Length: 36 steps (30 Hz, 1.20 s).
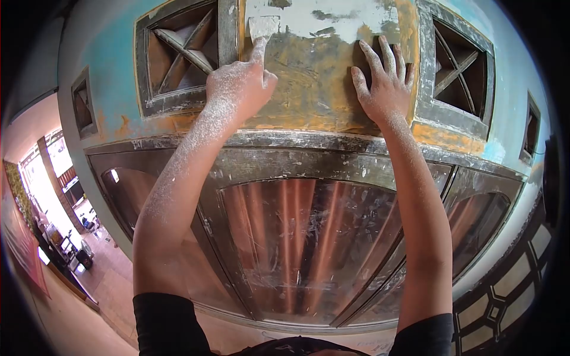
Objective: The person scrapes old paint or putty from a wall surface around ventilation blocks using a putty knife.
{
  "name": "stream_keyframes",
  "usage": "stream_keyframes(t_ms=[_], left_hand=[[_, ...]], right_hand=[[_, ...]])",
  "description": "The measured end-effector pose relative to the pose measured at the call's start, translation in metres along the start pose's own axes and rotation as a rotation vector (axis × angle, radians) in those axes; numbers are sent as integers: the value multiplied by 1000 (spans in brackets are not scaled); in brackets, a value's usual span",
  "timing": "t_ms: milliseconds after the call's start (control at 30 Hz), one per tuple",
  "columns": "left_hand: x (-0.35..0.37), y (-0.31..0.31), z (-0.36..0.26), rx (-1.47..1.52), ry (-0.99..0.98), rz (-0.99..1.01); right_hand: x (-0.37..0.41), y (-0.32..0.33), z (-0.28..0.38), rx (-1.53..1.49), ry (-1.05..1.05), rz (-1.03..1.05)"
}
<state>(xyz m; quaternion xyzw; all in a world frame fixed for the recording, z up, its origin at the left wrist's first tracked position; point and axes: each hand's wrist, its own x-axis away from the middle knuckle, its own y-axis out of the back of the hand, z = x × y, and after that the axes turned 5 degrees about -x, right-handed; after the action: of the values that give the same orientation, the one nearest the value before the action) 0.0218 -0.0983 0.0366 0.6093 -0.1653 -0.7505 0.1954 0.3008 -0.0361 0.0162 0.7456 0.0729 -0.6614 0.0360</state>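
My left hand (238,88), dusted with white powder, is closed round a putty knife (264,26). Its index finger stretches along the whitish blade, which lies against the wall; the handle is hidden in my fist. My right hand (386,89) has its fingers spread flat on the wall panel (312,83), also powdery, and holds nothing. The panel is brownish yellow and scraped, with white coating (332,22) across its upper part. Both forearms reach up from black sleeves.
Wooden vents with crossed bars stand on either side, a left vent (184,53) and a right vent (460,68). Below runs a wooden window frame (309,157) with glass and reddish curtains (297,237). At far left an opening (56,166) shows a bright area with scattered objects.
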Motion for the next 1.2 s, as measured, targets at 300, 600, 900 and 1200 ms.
stream_keyframes(t_ms=[300, 600, 900, 1200], left_hand=[[-21, 14, 28, 117, -7, -173], [-10, 0, 24, 110, -12, -32], [2, -18, 25, 144, 54, -76], [19, -22, 26, 245, 28, 15]], right_hand=[[4, -2, -2, -19, 15, 6], [5, -2, -1, 3, 20, 0], [9, -1, -1, 1, 10, 8], [15, 2, 1, 11, -13, 26]])
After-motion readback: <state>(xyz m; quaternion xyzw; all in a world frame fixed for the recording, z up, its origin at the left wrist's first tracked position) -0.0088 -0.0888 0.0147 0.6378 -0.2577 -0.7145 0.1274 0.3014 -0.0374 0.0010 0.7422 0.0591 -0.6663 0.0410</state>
